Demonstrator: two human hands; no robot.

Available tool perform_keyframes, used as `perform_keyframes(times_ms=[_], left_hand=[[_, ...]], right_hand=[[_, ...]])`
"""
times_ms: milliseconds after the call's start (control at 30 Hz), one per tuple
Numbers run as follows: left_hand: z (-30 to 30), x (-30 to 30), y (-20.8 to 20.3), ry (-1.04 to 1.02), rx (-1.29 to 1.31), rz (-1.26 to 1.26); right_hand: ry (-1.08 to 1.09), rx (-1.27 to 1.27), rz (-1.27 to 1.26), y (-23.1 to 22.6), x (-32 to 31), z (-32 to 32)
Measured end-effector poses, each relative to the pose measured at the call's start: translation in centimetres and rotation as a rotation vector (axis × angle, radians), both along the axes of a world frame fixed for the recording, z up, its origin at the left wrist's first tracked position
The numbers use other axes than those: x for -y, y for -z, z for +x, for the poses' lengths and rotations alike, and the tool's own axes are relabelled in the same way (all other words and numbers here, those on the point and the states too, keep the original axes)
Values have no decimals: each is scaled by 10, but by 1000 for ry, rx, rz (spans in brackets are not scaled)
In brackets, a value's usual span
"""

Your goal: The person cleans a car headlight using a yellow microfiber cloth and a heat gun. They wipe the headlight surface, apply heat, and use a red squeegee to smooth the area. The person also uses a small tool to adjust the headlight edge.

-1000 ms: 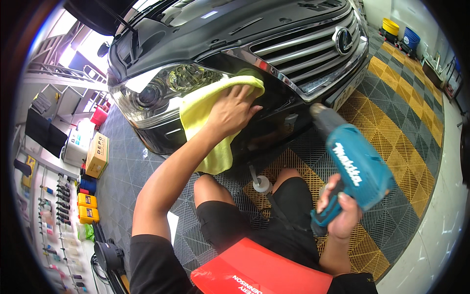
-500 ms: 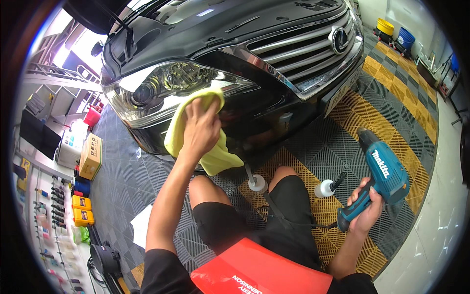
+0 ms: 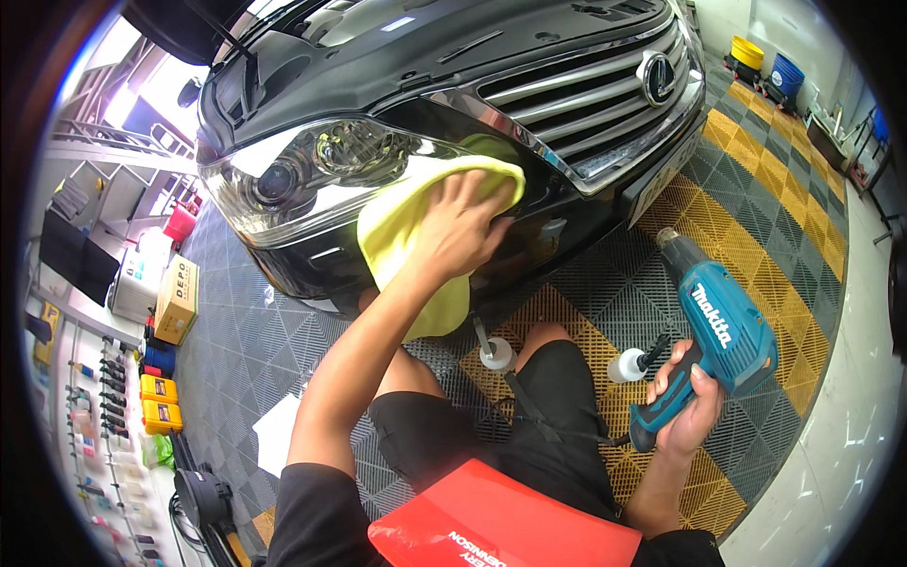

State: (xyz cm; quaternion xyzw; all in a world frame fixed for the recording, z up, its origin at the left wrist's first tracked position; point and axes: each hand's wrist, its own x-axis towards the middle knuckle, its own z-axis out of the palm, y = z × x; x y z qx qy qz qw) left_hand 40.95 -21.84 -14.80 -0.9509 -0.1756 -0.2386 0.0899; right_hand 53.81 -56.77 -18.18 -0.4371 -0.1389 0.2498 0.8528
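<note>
My left hand (image 3: pixel 463 222) presses a yellow-green microfibre cloth (image 3: pixel 402 227) against the front of a black car (image 3: pixel 529 203), at the inner end of the headlight (image 3: pixel 312 170). Its fingers are bent over the cloth, and one corner hangs below the wrist. On the right, my right hand (image 3: pixel 688 402) grips the handle of a teal and black heat gun (image 3: pixel 723 317). The nozzle tilts up towards the bumper, some way off from it. A dark cord runs from the handle's base across my lap.
Two white bottles stand on the tiled floor: one (image 3: pixel 497 354) between my knees, another (image 3: pixel 625 366) beside the heat gun. A white sheet (image 3: pixel 274 435) lies left of my leg. Cardboard box (image 3: pixel 177 300) and yellow cases (image 3: pixel 159 404) line the left; yellow (image 3: pixel 745 52) and blue (image 3: pixel 786 71) buckets stand far right.
My left hand has slid the cloth rightward, from the headlight's lower edge to its inner end. My right hand has shifted the heat gun slightly left, its nozzle now nearer the car.
</note>
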Motion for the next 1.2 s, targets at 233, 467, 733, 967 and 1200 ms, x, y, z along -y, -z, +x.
perform_keyframes(times_ms=[233, 467, 733, 967, 1200], left_hand=[[-26, -6, 14, -334, 224, 57], [20, 1, 19, -54, -13, 63], [-115, 47, 55, -93, 653, 37], [-242, 108, 47, -440, 1123, -65], [-263, 145, -1, -519, 1132, -28]], right_hand=[[98, 20, -40, 14, 13, 11], [85, 66, 114, 32, 47, 51], [171, 131, -189, 101, 124, 130], [197, 107, -1370, 346, 146, 198], [-15, -1, -1958, 413, 125, 99]])
